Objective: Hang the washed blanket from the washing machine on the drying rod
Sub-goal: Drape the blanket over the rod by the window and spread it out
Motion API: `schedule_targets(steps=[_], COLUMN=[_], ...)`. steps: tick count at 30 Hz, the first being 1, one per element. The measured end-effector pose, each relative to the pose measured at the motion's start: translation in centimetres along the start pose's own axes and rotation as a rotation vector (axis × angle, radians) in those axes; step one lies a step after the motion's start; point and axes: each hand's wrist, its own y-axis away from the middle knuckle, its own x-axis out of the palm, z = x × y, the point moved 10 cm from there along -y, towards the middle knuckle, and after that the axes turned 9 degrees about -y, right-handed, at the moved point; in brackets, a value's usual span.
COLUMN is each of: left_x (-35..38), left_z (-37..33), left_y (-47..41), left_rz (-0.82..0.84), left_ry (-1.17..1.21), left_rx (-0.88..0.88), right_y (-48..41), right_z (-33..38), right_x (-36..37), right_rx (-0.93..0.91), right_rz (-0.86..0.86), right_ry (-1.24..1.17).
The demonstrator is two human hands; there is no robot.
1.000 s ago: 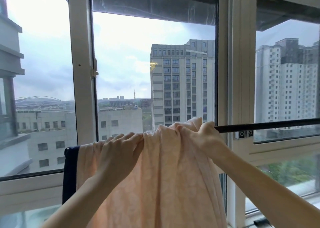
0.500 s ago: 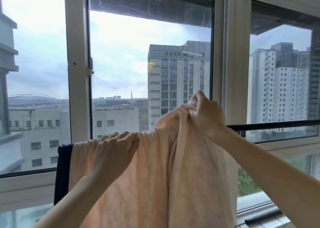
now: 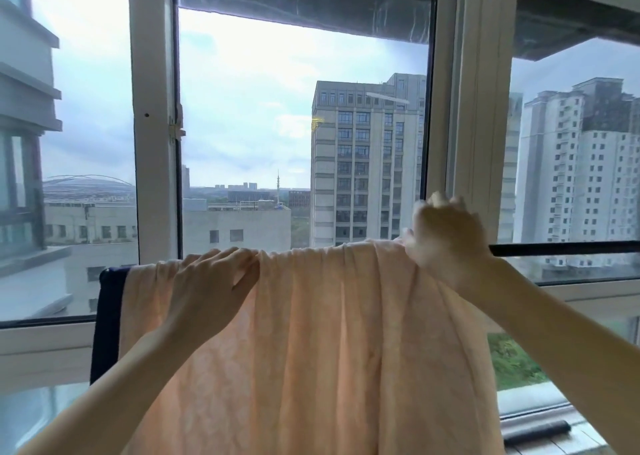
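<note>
A pale peach blanket (image 3: pixel 322 344) hangs draped over a dark drying rod (image 3: pixel 568 248) that runs across the window. Only the rod's right stretch shows; the rest is covered by cloth. My left hand (image 3: pixel 211 281) lies on the blanket's top edge with fingers pointing right and pinches a fold there. My right hand (image 3: pixel 446 236) is blurred at the blanket's right top corner, fingers curled over the cloth near the rod.
A dark navy cloth (image 3: pixel 107 323) hangs on the rod just left of the blanket. White window frames (image 3: pixel 154 143) stand close behind, with buildings beyond the glass. A dark bar (image 3: pixel 536 437) lies on the sill at lower right.
My right hand has carried the bunched blanket edge to the right along the rod, spreading the cloth wider. My left hand has stayed at the top edge.
</note>
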Motion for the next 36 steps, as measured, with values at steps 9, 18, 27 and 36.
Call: schedule_targets(steps=[9,18,27,36], left_x=[-0.9,-1.2,-0.6,1.0], left_z=[0.6,4.0,5.1,-0.3], left_y=[0.0,-0.4,-1.3,-1.4], left_rz=[0.001,-0.005,-0.011,0.072], left_ry=[0.093,0.301,0.283,0.235], left_rx=[0.015,-0.182,-0.315,-0.073], right_y=[1.6,-0.2,-1.9,-0.3], right_z=[12.5,10.0,0.7,2.5], right_x=[4.1,4.0,3.2,3.6], right_rx=[-0.567,-0.382,-0.133,-0.292], right_rz=[0.239,0.018,-0.114,0.061], right_ry=[-0.59,-0.735,-0.637,-0.612])
